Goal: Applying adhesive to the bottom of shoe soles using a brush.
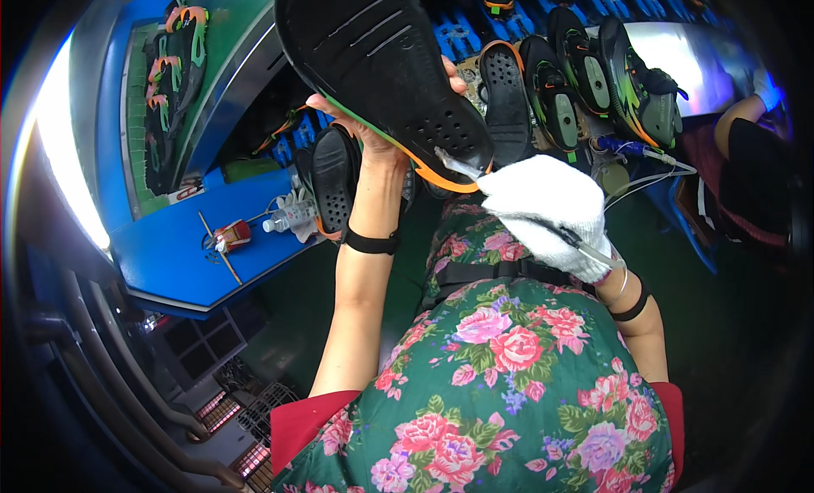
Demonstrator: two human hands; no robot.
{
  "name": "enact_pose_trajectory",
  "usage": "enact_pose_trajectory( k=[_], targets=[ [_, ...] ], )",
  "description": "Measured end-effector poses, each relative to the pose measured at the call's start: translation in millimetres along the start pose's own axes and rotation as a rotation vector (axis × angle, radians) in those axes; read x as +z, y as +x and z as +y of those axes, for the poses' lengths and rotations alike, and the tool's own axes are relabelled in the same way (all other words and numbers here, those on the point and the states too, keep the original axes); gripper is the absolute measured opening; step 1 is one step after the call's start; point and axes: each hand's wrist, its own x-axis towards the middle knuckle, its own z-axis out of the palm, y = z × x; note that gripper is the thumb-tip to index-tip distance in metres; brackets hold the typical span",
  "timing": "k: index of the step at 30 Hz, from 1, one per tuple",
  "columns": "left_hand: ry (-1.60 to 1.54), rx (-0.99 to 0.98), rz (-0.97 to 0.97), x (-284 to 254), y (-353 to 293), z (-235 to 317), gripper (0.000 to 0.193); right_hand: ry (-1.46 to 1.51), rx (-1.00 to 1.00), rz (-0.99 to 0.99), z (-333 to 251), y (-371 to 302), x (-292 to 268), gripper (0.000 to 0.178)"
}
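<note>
My bare left hand (pixel 373 137) grips a black shoe sole (pixel 381 61) from underneath, its thumb and fingertips showing at either edge. The sole is tilted up, with rows of holes at the heel and an orange and green rim. My right hand (pixel 547 209) wears a white knitted glove and is closed round a slim brush-like tool. The tool's pale, wet-looking tip (pixel 458 164) touches the heel of the sole; its dark stem (pixel 572 236) and a thin tube run back over the glove to the wrist.
Black soles (pixel 507 94) and shoe uppers (pixel 585 69) stand at the far right. On the left, a blue table (pixel 170 256) bears a plastic bottle (pixel 288 217), a red container (pixel 231 236) with a stick, and another sole (pixel 332 175). A person (pixel 746 145) sits at the right.
</note>
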Motion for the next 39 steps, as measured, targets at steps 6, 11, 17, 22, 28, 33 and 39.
enact_pose_trajectory(
  k=[6, 11, 17, 22, 28, 33, 39],
  targets=[
    [0.050, -0.140, -0.095, -4.9, 7.9, -2.7, 0.138, 0.354, 0.054, -0.045, 12.5, -4.8, -4.5, 0.021],
    [0.024, -0.267, -0.118, -1.7, 13.4, -9.4, 0.132, -0.094, -0.183, -0.111, 6.5, -7.1, 4.8, 0.026],
    [0.022, -0.379, -0.107, -4.3, 10.1, -5.9, 0.127, 0.487, -0.069, -0.286, 12.7, 0.0, -3.1, 0.031],
    [0.058, -0.648, 0.084, -2.1, 8.7, 0.8, 0.106, 0.048, -0.242, -0.289, 12.9, -8.8, 8.2, 0.031],
    [0.335, -0.759, 0.281, 11.8, 10.0, 1.5, 0.108, 0.191, -0.245, -0.381, 18.2, 13.4, -9.1, 0.030],
    [0.265, -0.810, 0.237, -3.8, 8.8, -1.1, 0.104, 0.351, -0.104, -0.410, 15.4, 15.4, -4.8, 0.021],
    [-0.199, -0.562, 0.296, -17.5, -24.1, -29.9, 0.074, 0.409, 0.189, 0.033, 18.5, 15.4, -29.7, 0.018]
  ],
)
